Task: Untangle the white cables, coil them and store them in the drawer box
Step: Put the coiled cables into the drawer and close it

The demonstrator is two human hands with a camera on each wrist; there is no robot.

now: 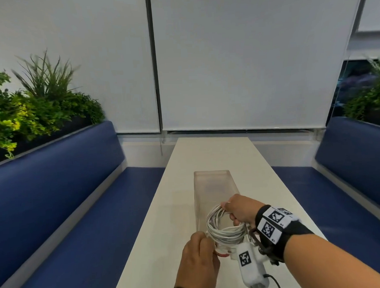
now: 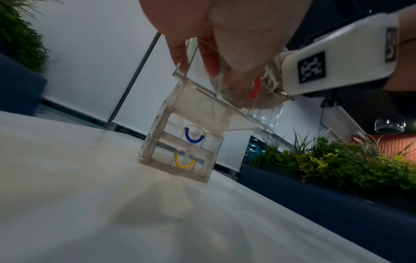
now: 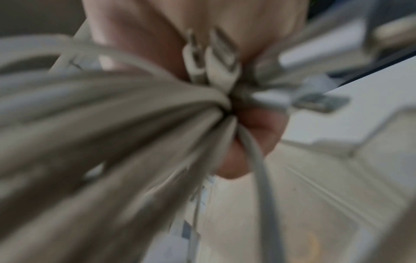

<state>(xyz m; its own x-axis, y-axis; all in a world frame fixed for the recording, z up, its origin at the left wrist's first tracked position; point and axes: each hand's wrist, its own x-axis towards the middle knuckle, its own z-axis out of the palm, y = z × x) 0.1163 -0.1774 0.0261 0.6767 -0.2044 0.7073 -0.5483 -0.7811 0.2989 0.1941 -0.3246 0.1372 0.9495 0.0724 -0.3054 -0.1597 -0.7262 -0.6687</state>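
Now coiled cables [image 1: 224, 228] over top drawer [image 2: 203, 99]

1. The right hand [image 1: 242, 209] was bare, and the forearm behind it had no sleeve.
2. Just behind that hand a black wrist strap [image 1: 282, 233] wrapped the wrist, carrying white panels printed with black square-pattern markers.
3. Under that wrist hung a white camera housing [image 1: 251, 265] with one more marker and a thin black cable at its rear end.
4. The left hand [image 1: 197, 263] was bare too, a dark band with a white patch at its wrist.
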